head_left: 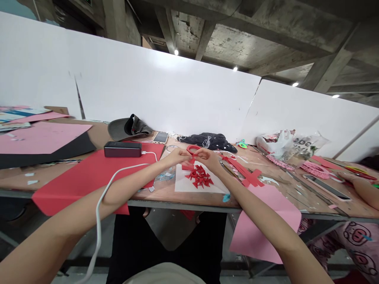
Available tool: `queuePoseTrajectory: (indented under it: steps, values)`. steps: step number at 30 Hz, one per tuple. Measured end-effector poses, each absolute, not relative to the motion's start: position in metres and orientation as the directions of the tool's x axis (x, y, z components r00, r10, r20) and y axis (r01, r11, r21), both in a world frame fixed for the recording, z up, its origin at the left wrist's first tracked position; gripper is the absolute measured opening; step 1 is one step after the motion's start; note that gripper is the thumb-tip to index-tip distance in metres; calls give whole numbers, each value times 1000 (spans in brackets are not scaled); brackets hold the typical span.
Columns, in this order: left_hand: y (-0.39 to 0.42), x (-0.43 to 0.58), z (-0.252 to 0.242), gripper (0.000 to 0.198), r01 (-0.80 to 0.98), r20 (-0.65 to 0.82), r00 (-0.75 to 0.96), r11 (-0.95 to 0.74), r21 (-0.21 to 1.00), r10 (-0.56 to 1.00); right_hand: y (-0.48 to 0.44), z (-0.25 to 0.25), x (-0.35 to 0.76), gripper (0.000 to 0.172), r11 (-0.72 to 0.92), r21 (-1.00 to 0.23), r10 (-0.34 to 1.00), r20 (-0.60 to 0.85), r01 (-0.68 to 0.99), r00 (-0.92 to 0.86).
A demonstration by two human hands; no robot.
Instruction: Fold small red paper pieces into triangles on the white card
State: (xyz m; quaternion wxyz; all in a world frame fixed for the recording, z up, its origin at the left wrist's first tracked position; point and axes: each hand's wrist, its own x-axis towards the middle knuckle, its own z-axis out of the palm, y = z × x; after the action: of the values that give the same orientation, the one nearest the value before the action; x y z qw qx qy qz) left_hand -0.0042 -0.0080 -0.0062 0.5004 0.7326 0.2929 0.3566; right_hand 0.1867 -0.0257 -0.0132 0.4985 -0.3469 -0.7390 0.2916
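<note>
- Left hand (177,157) and right hand (209,159) meet over the table, fingers pinched closed on a small red paper loop (192,148); the exact grip seems hard to make out from this view.
- Folded red paper pieces (199,177) lie heaped on a white sheet (182,182) just below the hands.
- Long red paper strips (241,170) lie to the right on a wooden worktable (17,177).
- Black power bank (122,149) sits left on red card (89,185), its white cable (99,221) draped over the left forearm.
- Co-worker's hand (349,178) rests far right, near a phone (327,187).
</note>
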Motion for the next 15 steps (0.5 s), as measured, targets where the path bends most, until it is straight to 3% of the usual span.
queuePoseTrajectory:
  steps: [10, 15]
  values:
    - [-5, -6, -4, 28, -152, 43, 606, 63, 986, 795, -29, -8, 190, 17, 770, -554, 638, 675, 316, -372]
    - [-6, -8, -3, 33, -115, 32, 598, 46, 992, 801, -33, -4, 191, 18, 765, -553, 644, 658, 329, -391]
